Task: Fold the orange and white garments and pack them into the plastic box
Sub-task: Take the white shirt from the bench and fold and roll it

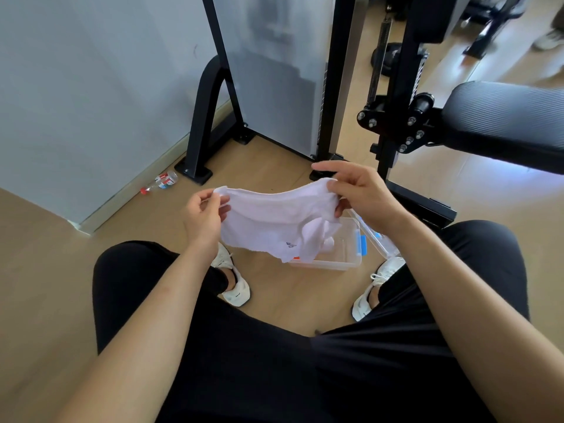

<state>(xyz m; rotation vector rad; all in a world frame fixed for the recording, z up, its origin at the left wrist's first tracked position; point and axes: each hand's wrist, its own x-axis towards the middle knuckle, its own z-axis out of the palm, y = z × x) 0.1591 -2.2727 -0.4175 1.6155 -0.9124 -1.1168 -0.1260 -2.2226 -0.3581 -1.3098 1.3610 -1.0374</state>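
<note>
White garment (268, 221), clear box (341, 254) w/ blue clips.

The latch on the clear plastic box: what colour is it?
Blue; the latch on the plastic box shows best in the head view.

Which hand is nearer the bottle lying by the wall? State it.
Left. The left hand pinches the white garment right of the bottle; the right hand holds the garment's other end, farther right.
</note>
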